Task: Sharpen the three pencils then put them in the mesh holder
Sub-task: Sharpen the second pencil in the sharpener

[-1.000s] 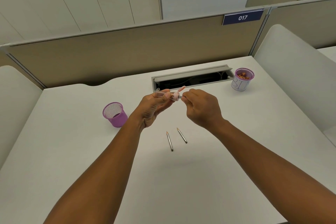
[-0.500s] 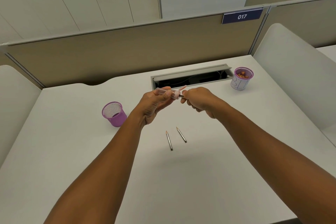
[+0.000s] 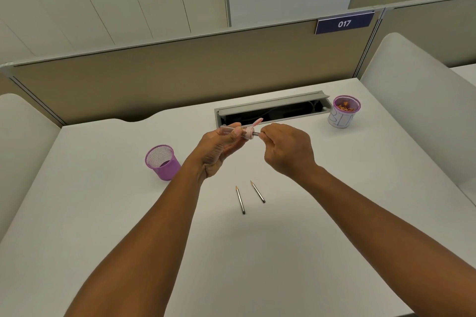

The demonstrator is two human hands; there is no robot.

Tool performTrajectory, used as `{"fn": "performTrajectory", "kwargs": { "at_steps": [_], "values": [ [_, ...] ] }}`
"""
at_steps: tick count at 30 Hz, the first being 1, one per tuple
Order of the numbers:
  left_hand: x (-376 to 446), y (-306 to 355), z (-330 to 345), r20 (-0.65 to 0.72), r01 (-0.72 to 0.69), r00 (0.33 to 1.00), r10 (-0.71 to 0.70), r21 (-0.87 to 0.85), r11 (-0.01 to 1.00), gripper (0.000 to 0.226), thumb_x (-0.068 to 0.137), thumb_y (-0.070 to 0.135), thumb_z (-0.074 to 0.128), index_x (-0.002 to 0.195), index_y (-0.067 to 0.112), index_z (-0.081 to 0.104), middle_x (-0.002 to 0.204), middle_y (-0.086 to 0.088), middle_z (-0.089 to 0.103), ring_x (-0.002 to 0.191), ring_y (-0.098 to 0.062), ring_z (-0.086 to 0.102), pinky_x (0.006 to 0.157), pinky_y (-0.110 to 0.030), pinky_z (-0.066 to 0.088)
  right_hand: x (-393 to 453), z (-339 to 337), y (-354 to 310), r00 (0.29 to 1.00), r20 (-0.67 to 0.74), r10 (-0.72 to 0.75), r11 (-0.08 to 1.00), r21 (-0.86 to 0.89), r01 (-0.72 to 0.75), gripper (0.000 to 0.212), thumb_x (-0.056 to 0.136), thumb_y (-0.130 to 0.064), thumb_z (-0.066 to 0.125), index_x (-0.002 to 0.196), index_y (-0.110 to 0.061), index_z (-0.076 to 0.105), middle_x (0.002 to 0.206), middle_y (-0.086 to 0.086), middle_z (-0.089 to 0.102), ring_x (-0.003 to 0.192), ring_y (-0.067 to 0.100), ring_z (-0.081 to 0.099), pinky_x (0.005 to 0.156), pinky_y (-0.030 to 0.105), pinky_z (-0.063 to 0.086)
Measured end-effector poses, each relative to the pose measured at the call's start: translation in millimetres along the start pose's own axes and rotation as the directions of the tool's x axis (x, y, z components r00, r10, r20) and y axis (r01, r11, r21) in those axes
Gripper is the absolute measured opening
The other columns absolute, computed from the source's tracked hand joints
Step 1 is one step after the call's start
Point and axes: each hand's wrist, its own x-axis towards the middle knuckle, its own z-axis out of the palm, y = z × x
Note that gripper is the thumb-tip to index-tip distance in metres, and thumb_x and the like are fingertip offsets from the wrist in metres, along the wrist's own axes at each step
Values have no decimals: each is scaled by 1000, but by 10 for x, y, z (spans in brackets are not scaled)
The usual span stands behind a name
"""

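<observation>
Since half a second ago the right hand (image 3: 288, 150) has rolled back so its knuckles face up again, its fingers curled round the third pencil (image 3: 256, 133), while the left hand (image 3: 219, 148) keeps its grip on the pink sharpener (image 3: 244, 132) above the desk (image 3: 334, 226). That pencil lies roughly level, left to right, tip inside the sharpener. The two pencils on the desk (image 3: 240, 200) (image 3: 257, 191) point away; the mesh holder (image 3: 162, 162) stands left

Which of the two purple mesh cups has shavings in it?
The far-right purple mesh cup wrapped in white handwritten paper holds orange shavings; the bare purple mesh holder at left shows none.
</observation>
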Motion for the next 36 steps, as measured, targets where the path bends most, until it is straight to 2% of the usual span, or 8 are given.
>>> {"fn": "performTrajectory", "kwargs": {
  "at_steps": [4,7,8,10,16,21,26,36],
  "values": [
    [3,4,8,31,1,1000,-1,4,1000,17,91,5,64,108,8,66,99,-8,75,92,-22,74,89,-29,58,131,-140,-139,939,249,235,972,-52,-230,24,98,-23,39,77,-20,49,67,-1,51,63,20,46,50,26,26],
    [-6,14,20,43,-3,999,3,-9,1000,18,92,5,63,110,6,65,99,-9,75,94,-23,73,87,-28,59,289,-254,-187,688,540,485,696,238,-677,27,94,-21,44,68,-18,51,67,1,47,64,18,43,54,28,31],
    [-11,10,28,40,-3,999,4,-15,1000,18,92,5,64,110,6,65,97,-8,76,94,-23,73,87,-29,59,333,-295,-196,602,613,511,567,286,-773,24,92,-21,46,70,-16,54,66,2,46,61,16,40,54,26,31],
    [-21,4,45,37,-1,999,2,-27,1000,18,91,5,64,109,6,65,93,-7,77,94,-23,73,86,-29,59,369,-354,-194,537,677,503,513,266,-816,19,89,-19,47,77,-10,59,67,5,46,61,15,38,53,26,32],
    [-23,31,40,24,-2,1000,2,-28,1000,20,88,8,69,107,3,67,95,-7,77,97,-25,73,85,-28,59,235,-324,-114,784,540,307,747,373,-550,19,98,-25,43,100,-11,55,85,3,55,71,15,46,60,29,36],
    [-50,6,44,-2,11,1000,-11,-18,1000,26,85,13,71,109,1,67,107,-13,72,98,-28,73,87,-32,59,28,-120,28,970,241,25,977,201,-75,5,96,-20,51,95,-16,53,83,-4,54,66,15,48,57,25,33],
    [-77,-12,83,4,21,1000,-21,-13,1000,21,89,14,68,105,2,69,102,-14,74,91,-26,74,78,-27,61,-56,-93,108,981,17,-195,976,-93,196,13,89,-19,57,95,-12,66,85,2,65,70,23,55,48,22,32],
    [-95,-64,131,-4,28,1000,-28,-20,999,11,90,12,66,98,6,71,96,-10,75,90,-25,74,80,-28,61,-72,-68,38,991,-33,-133,988,-77,130,6,82,-12,58,80,-10,63,71,6,60,58,20,48,48,22,29]
  ]
}}
